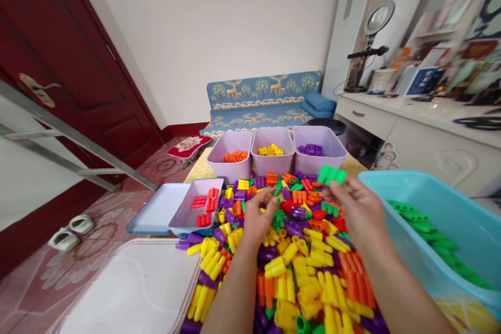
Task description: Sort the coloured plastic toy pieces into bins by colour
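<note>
My right hand (358, 209) grips a green piece (332, 174) made of joined plastic tubes, held up near the left rim of the turquoise tub (368, 188). Several green pieces (426, 229) lie inside that tub. Over the middle of the heap, my left hand (259, 214) has its fingers curved and apart, with nothing between them. Close to its thumb is another green piece (278, 220). The mixed heap under both hands has yellow pieces (301, 266), orange pieces (354, 271), purple pieces (298, 213) and more green ones.
Behind the heap stand three lilac bins, with orange (236, 156), yellow (271, 150) and purple pieces (310, 150). A shallow tray (182, 214) at left holds red pieces (203, 219). White lids (133, 287) lie nearby. A metal ladder (78, 151) leans left; a sofa (262, 99) is beyond.
</note>
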Action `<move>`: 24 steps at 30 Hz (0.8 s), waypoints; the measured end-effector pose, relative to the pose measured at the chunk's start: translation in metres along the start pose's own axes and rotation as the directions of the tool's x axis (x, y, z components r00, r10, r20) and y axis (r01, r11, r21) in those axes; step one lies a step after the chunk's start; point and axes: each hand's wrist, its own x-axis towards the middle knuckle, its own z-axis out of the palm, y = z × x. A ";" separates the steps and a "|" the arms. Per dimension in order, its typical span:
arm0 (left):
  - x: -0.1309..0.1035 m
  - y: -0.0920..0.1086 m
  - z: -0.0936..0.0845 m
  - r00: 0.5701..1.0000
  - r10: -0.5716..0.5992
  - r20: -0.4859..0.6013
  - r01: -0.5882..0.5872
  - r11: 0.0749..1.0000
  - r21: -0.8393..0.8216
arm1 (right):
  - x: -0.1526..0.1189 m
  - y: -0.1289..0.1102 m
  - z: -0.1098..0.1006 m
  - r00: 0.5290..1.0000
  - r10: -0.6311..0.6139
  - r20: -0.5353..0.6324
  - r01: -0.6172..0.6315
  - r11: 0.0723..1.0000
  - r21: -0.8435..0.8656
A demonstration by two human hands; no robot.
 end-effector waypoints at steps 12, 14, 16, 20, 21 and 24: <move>0.003 -0.018 -0.006 0.993 0.003 -0.117 0.046 0.911 0.410 | -0.008 0.037 -0.004 0.908 0.161 0.386 0.113 0.795 -0.596; 0.002 -0.015 -0.006 0.995 -0.011 -0.103 0.057 0.887 0.459 | -0.010 0.044 -0.001 0.869 0.173 0.463 0.262 0.634 -0.728; 0.000 -0.012 -0.007 0.996 -0.023 -0.087 0.064 0.859 0.508 | -0.011 0.049 0.000 0.850 0.216 0.481 0.339 0.475 -0.812; -0.002 -0.006 -0.006 0.996 -0.055 -0.069 0.084 0.834 0.545 | -0.012 0.057 0.004 0.806 0.273 0.525 0.392 0.417 -0.820; -0.002 -0.005 -0.006 0.997 -0.059 -0.047 0.074 0.841 0.536 | -0.012 0.059 0.006 0.793 0.275 0.544 0.393 0.452 -0.801; -0.002 -0.002 -0.005 0.995 -0.045 0.087 -0.005 0.864 0.504 | -0.014 0.066 0.009 0.765 0.262 0.588 0.372 0.566 -0.736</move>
